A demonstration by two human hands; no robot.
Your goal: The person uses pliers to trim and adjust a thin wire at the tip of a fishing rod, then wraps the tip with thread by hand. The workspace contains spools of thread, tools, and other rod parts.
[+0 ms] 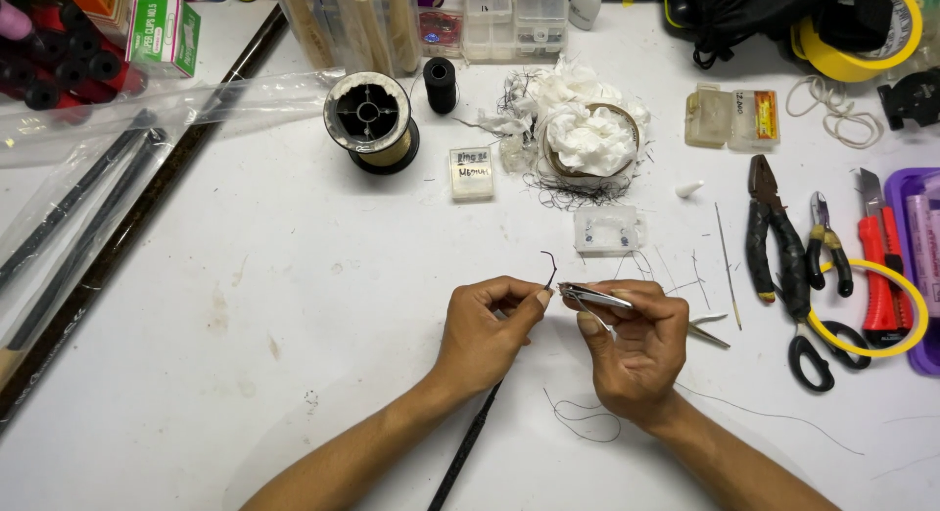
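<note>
Pinching a thin black rod (468,442) left hand (485,325) — right hand (634,343) holding clippers (593,297).

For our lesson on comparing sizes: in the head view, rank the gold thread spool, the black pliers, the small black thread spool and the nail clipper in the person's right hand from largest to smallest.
1. Black pliers
2. Gold thread spool
3. Nail clipper, partly hidden by the right hand
4. Small black thread spool

The last two look close; the clipper's hidden part makes their order unsure.

Pliers (774,239), scissors (828,343), a thread spool (371,120) and crumpled tissue (591,131) lie about.
</note>
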